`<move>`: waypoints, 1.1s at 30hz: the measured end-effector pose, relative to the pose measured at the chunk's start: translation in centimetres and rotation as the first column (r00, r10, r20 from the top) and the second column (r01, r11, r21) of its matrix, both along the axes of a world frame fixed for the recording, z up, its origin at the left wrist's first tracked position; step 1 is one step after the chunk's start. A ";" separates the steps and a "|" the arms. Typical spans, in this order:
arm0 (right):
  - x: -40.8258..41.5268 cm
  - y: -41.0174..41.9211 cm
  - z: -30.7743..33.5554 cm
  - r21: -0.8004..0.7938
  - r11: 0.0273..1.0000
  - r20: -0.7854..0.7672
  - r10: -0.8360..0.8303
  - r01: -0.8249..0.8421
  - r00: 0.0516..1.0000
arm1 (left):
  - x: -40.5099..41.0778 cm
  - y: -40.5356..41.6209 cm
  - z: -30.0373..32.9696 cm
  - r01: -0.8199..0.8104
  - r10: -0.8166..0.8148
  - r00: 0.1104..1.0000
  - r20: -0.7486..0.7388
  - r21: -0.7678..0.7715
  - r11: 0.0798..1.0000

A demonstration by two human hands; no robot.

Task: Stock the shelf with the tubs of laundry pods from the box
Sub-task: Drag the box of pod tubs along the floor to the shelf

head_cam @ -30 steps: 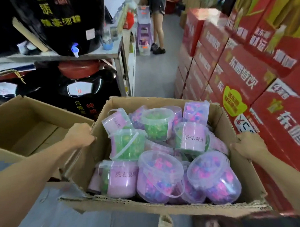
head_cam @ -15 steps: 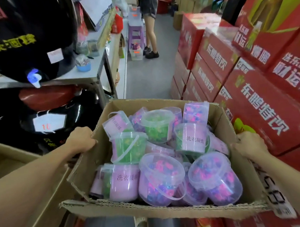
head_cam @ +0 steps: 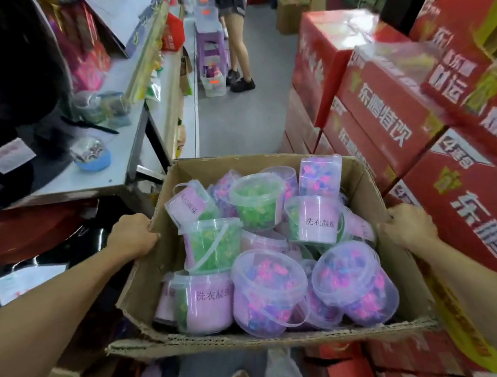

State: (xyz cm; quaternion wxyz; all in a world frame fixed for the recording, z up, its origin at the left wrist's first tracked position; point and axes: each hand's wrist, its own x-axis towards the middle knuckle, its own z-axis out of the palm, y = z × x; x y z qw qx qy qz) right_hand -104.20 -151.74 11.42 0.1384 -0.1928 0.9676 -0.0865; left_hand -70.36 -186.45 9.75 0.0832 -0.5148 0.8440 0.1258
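An open cardboard box [head_cam: 138,291] hangs in front of me, carried between both hands. It holds several clear tubs of laundry pods: one with pink and blue pods [head_cam: 269,292] at the front, one with green pods [head_cam: 257,199] further back, and a pink-labelled tub [head_cam: 206,301] at the front left. My left hand [head_cam: 132,234] grips the box's left wall near its top edge. My right hand [head_cam: 409,225] grips the right wall, fingers curled over the rim.
Stacked red drink cartons [head_cam: 380,119] line the right side close to the box. A grey metal shelf [head_cam: 106,176] with small containers runs along the left. A person [head_cam: 238,47] stands by a purple stool [head_cam: 211,48] down the grey aisle ahead.
I have carried the box forward along the aisle: the black jugs and the empty carton on the left have slid behind, and the grey shelf is now beside me. Both grips are unchanged.
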 end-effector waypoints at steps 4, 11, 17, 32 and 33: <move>-4.2 -3.2 -0.5 0.005 0.999 -0.017 0.052 -0.052 0.998 | -3.0 -2.1 -0.5 -0.042 0.042 0.999 0.009 0.006 0.999; -11.0 -8.5 -1.6 -0.011 0.994 -0.020 0.105 -0.106 0.994 | -7.5 -5.7 -0.7 -0.074 0.074 0.997 -0.009 0.006 0.997; -15.0 -12.9 -1.8 -0.013 0.995 -0.032 0.097 -0.097 0.995 | -10.9 -7.9 -0.4 -0.103 0.103 0.995 -0.012 -0.014 0.995; -20.8 -21.8 -0.9 0.061 0.996 -0.041 0.071 -0.068 0.997 | -17.7 -17.6 -1.4 -0.087 0.086 0.996 -0.027 -0.009 0.996; -21.1 -22.3 -0.7 0.062 0.996 -0.045 0.071 -0.068 0.996 | -18.1 -18.2 -1.3 -0.078 0.078 0.996 -0.031 -0.009 0.997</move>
